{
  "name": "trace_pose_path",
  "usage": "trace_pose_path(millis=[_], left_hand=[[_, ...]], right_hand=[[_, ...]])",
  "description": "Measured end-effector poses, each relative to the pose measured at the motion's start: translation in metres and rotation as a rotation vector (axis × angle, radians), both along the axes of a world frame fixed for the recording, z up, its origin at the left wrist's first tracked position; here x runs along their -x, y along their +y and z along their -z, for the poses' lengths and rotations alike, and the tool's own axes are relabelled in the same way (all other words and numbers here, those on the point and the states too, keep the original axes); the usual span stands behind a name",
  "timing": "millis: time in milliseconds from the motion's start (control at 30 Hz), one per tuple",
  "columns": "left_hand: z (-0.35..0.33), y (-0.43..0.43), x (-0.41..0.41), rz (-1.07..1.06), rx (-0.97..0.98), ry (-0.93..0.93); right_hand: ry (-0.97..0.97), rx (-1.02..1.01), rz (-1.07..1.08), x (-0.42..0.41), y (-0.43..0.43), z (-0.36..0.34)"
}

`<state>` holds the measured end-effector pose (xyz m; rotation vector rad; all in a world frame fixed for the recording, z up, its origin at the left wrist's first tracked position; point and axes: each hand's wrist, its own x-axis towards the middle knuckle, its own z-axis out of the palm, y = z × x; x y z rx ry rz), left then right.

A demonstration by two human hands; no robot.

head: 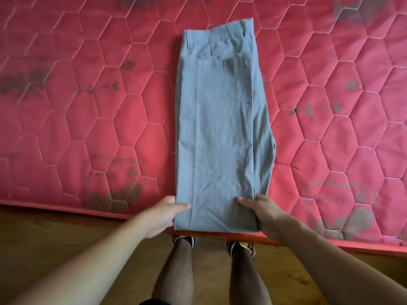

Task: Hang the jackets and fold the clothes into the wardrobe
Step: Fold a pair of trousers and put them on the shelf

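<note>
A pair of grey trousers (222, 119) lies folded lengthwise on a red quilted mattress (88, 111), waistband at the far end and the near end at the mattress edge. My left hand (164, 214) pinches the near left corner, thumb on top of the cloth and fingers underneath. My right hand (262, 213) pinches the near right corner the same way. The near end of the trousers is slightly raised off the mattress edge between both hands.
The mattress carries dark stains in several places and its front edge (66, 209) runs across the view. Below it is a brown wooden floor (55, 249). My legs and shoes (184, 239) stand close against the mattress edge.
</note>
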<state>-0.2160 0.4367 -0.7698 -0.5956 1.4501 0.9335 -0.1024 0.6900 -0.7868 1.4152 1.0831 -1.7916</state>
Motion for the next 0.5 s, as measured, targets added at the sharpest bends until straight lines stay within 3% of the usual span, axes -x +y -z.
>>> trace_pose_path(millis=[133, 233, 500], left_hand=[[-0.004, 0.011, 0.019, 0.020, 0.007, 0.097], [-0.003, 0.036, 0.062, -0.080, -0.060, 0.242], [0.008, 0.110, 0.190, -0.211, -0.111, 0.707]], right_hand=[[0.024, -0.047, -0.066, 0.013, 0.004, -0.002], [0.103, -0.140, -0.066, 0.058, 0.022, -0.001], [0.438, -0.627, -0.100, 0.222, 0.067, -0.004]])
